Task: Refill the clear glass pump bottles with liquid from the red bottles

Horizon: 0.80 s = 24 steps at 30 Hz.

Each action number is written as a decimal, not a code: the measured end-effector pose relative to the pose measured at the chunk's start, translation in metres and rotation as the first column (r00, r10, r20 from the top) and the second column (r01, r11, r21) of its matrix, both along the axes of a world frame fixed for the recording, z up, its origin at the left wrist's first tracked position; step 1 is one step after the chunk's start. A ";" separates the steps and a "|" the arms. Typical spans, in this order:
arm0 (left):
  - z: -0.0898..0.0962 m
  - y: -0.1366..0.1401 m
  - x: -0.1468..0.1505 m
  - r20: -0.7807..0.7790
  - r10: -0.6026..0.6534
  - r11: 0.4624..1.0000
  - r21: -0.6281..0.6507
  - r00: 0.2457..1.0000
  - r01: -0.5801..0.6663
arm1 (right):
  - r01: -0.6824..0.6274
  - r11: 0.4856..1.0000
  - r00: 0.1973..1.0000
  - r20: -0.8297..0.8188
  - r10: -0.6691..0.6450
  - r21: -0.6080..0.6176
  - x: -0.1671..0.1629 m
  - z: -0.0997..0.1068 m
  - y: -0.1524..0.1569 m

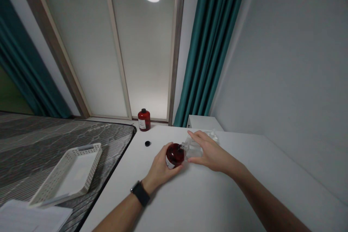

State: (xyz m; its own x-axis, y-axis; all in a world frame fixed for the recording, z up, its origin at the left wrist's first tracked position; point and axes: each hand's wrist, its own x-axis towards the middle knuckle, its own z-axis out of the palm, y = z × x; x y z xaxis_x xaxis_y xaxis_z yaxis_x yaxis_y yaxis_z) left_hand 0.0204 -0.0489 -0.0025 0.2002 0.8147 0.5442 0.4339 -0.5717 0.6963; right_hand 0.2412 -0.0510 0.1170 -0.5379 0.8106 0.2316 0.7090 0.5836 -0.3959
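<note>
My left hand (pixel 162 168), with a dark watch on its wrist, is wrapped round a dark red bottle (pixel 176 154) with a white label. The bottle's cap is off. My right hand (pixel 206 152) grips a clear bottle (pixel 194 149) from above and below, tipped on its side. Its narrow neck points left and meets the mouth of the red bottle; whether liquid is flowing I cannot make out. A small black cap (pixel 147 143) lies on the white table (pixel 190 203), left of the red bottle.
Another red bottle (pixel 144 120), with its black cap on, stands at the table's far left corner. Crumpled clear plastic (pixel 213 136) lies behind my right hand. To the left, a white basket (pixel 92 166) and papers (pixel 35 217) rest on a grey patterned surface.
</note>
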 end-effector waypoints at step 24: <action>-0.002 -0.001 0.004 0.059 -0.007 0.998 -0.054 0.998 0.011 | 0.022 0.999 0.999 0.039 -0.020 -0.049 -0.004 0.012 -0.002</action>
State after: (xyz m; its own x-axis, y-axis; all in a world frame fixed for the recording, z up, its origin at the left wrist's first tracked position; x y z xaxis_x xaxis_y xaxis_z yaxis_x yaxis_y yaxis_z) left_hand 0.0246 -0.0498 -0.0046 0.1766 0.8418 0.5100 0.3864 -0.5359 0.7507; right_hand 0.2376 -0.0528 0.1293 -0.5287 0.8315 0.1708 0.7359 0.5493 -0.3959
